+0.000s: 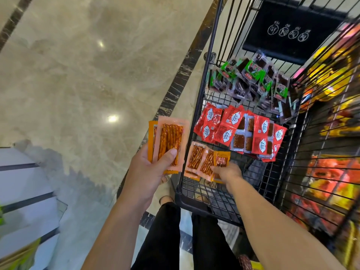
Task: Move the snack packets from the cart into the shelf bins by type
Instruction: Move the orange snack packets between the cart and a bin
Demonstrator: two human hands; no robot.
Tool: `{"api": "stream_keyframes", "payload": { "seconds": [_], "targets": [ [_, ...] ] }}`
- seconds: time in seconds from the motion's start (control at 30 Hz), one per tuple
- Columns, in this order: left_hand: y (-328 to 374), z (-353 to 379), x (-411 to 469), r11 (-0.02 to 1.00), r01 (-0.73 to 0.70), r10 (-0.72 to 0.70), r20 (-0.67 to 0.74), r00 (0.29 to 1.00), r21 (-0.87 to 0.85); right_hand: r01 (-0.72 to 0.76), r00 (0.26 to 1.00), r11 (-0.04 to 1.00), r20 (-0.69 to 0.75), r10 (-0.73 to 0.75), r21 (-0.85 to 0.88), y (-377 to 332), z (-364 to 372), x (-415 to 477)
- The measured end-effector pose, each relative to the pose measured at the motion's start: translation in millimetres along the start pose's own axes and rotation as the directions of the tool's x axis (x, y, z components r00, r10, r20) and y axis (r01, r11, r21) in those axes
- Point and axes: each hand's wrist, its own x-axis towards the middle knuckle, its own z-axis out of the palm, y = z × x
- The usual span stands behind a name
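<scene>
Both hands are busy: left hand grips stacked stick packets upright beside the cart; right hand (the nearer) pinches an orange packet lying lengthwise ahead.

In cart, far pile behind middle pile, near packets under right hand, held packets left of cart

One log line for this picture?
left hand: holds stick packets | right hand: touches orange packet | red packets, green packets: in cart
</scene>
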Motion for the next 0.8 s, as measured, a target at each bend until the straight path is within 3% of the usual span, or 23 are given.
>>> {"api": "stream_keyframes", "payload": {
  "seconds": [0.23,0.43,0.63,0.8],
  "targets": [
    [11.3,6.9,-6.3,0.999,-0.015,0.016,0.033,0.999,-0.032,0.033,0.962,0.954,0.249,-0.111,0.298,-15.7,-59.6,-68.0],
    [26.6,19.3,-15.3,0.998,0.003,0.002,0.078,0.997,-0.069,0.225,0.741,0.797,0.432,-0.514,0.561,-54.6,-86.8,-154.6],
    [33.9,29.5,-25.1,0.993,-0.020,0.040,0.175,0.984,-0.118,0.668,0.642,0.651,0.162,-0.749,0.361,-87.7,-68.9,-205.4],
    [24.1,29.7,-20.4,0.997,-0.059,0.065,0.155,0.986,-0.044,0.745,0.640,0.619,-0.008,-0.768,0.249,-82.2,-49.9,-208.9]
  ]
}}
